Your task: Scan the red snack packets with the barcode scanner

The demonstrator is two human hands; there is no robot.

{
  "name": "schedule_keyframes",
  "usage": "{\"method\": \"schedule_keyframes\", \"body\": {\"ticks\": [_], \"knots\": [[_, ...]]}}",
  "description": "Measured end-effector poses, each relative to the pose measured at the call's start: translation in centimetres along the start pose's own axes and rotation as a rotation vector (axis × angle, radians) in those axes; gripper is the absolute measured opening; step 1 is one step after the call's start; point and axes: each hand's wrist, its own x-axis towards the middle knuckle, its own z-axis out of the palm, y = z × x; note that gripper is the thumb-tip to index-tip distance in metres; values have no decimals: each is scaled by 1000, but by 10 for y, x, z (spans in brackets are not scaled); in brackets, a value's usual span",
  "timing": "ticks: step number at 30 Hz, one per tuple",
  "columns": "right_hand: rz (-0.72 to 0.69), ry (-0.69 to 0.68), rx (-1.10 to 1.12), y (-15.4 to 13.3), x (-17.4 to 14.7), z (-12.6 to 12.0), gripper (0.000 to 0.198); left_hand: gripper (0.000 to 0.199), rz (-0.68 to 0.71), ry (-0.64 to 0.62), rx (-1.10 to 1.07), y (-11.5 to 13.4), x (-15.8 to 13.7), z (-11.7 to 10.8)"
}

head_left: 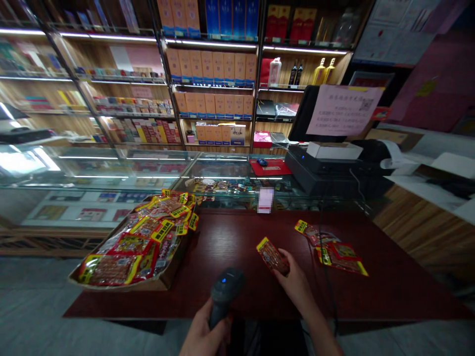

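Observation:
My left hand (208, 331) is closed round the handle of a dark barcode scanner (227, 286), whose blue light shows on top. Above the table, my right hand (291, 279) grips a small snack packet (272, 254) with a yellow top edge and reddish-brown contents. To the right of that hand, several similar snack packets (337, 249) lie in a loose pile on the table. At the left, an open cardboard box (168, 277) is heaped with yellow and red packets.
The dark red wooden table (222, 237) meets a glass display counter (222, 170). A monitor (302, 116) with a paper sign stands on a black cash drawer (315, 173). A dark cable (326, 277) runs down over the table. Lit shelves of boxes and bottles line the back.

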Motion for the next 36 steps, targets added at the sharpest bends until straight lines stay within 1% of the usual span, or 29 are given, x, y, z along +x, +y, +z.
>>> {"method": "schedule_keyframes", "body": {"ticks": [2, 4, 8, 12, 14, 18, 22, 25, 28, 33, 36], "knots": [[-24, 67, 13, 3, -3, 5, 44, 31, -5, -33, -11, 0, 3, 4], [-35, 94, 19, 7, -7, 8, 38, 34, 3, -41, -14, -1, 5, 7], [15, 88, 56, 15, -11, 8, 43, 29, -15, -36, 8, 0, 7, 6], [37, 71, 127, 14, -11, 4, 42, 27, -55, -24, 51, 0, 8, 1], [48, 24, 168, 8, -10, 0, 40, 28, -53, -25, 82, 1, 7, -2], [69, -122, 228, -7, -4, -10, 46, 32, -29, -9, 131, 6, -3, -7], [55, -201, 191, -18, 6, -13, 43, 24, -11, -4, 146, 17, -17, -12], [38, -238, 153, -23, 11, -10, 46, 19, -5, 7, 156, 21, -24, -14], [27, -265, 147, -29, 13, -7, 47, 19, -1, 16, 161, 21, -26, -15], [-4, -300, 145, -44, 12, -9, 42, 21, -14, 15, 175, 15, -22, -17], [-20, -290, 170, -48, 16, -3, 42, 21, -18, 26, 137, 8, -18, -18]]}}
